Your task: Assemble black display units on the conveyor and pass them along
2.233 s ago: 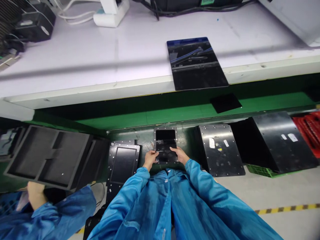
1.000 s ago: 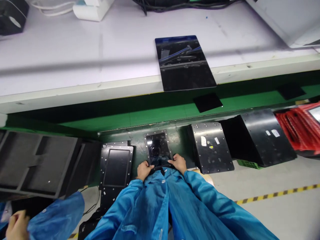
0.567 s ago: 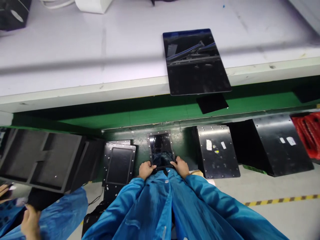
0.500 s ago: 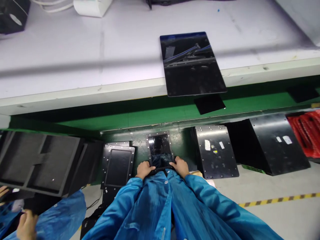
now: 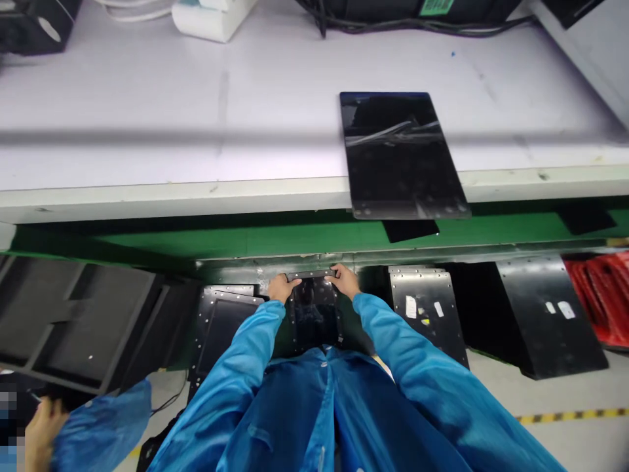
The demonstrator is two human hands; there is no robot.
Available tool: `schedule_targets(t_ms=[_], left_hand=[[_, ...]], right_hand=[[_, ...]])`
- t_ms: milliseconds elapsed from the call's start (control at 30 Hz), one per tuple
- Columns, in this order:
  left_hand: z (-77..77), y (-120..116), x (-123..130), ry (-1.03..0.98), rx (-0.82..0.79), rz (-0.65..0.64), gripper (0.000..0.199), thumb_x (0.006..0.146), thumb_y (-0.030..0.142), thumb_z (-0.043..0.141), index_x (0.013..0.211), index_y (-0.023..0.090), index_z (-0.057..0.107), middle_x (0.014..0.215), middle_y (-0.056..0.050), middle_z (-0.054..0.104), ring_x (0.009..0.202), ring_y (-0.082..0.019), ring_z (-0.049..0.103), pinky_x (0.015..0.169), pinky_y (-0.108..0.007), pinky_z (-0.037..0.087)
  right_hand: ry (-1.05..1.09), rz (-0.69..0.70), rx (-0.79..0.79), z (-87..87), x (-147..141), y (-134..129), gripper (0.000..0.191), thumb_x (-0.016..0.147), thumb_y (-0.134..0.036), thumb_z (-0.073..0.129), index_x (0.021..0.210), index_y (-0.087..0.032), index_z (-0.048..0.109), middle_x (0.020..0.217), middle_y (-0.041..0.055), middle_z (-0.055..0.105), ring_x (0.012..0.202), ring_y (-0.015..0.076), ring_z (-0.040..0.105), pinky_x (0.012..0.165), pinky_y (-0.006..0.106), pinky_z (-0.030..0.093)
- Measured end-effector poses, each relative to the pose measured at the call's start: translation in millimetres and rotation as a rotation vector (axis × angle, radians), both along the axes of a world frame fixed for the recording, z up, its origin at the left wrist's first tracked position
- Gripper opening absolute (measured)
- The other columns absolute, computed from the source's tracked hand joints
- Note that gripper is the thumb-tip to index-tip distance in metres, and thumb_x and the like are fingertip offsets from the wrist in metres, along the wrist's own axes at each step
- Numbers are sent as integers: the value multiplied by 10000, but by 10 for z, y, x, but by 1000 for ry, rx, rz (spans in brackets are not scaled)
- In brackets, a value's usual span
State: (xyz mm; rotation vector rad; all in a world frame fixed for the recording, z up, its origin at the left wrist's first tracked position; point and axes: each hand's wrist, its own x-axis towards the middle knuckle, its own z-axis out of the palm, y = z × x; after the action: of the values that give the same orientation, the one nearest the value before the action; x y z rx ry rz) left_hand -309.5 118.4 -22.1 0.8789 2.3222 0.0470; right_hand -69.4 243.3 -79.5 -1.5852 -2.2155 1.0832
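Holding a rectangular panel with glossy black screen and studded dark frame (image 5: 315, 313) by its far corners, with left hand (image 5: 284, 288) and right hand (image 5: 345, 282), thumbs on top. Showing white labels, too small to read, on black studded plates (image 5: 427, 308) right of the hands. Resting left of them, in similar black studded frames (image 5: 223, 321). Farther out, overhanging the white table (image 5: 171, 118) with a glossy black sheet (image 5: 403, 157).

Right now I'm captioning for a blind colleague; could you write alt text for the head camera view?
The left hand and right hand hold the far corners of a dark framed panel below a white table. A glossy black panel overhangs the table's edge; dark plates lie to the left and a stickered stack to the right.
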Motion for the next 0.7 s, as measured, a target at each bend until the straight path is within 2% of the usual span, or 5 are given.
schedule_targets(t_ms=[233, 367, 467, 567, 700], left_hand=[[68, 158, -30, -63, -24, 74, 566, 791, 609, 841, 1147, 182, 734, 1235, -201, 765, 1166, -364, 722, 898, -379, 531], [165, 40, 243, -11, 133, 183, 558, 865, 537, 805, 1266, 171, 673, 1220, -199, 747, 1145, -328, 723, 926, -370, 533], [176, -270, 535, 102, 345, 172, 450, 980, 421, 679, 1354, 175, 628, 1334, -196, 675, 1201, -295, 688, 983, -376, 529], [147, -816, 644, 270, 505, 60, 501, 970, 353, 673, 1442, 203, 597, 1521, -193, 554, 1399, -319, 553, 1151, -447, 446], [90, -1649, 374, 496, 352, 150, 904, 844, 416, 793, 1622, 136, 426, 1712, -286, 292, 1600, -484, 231, 1253, -672, 253]], right_hand=[[-151, 74, 8, 91, -16, 13, 342, 875, -468, 747, 1140, -261, 683, 755, -18, 657, 730, 198, 634, 663, 273, 383], [-190, 81, 69, 181, -33, 13, 394, 930, -533, 659, 1200, -247, 680, 821, 19, 699, 811, 225, 680, 699, 281, 416], [-219, 77, 79, 228, -60, -17, 496, 961, -593, 598, 1299, -235, 662, 863, 46, 722, 839, 252, 705, 731, 307, 453], [-244, 60, 62, 282, -70, -112, 585, 983, -610, 554, 1417, -221, 614, 880, 73, 742, 858, 285, 725, 765, 346, 485], [-182, -89, 74, 333, -18, -373, 591, 983, -547, 544, 1424, -161, 614, 997, 130, 773, 932, 303, 737, 827, 378, 517]])
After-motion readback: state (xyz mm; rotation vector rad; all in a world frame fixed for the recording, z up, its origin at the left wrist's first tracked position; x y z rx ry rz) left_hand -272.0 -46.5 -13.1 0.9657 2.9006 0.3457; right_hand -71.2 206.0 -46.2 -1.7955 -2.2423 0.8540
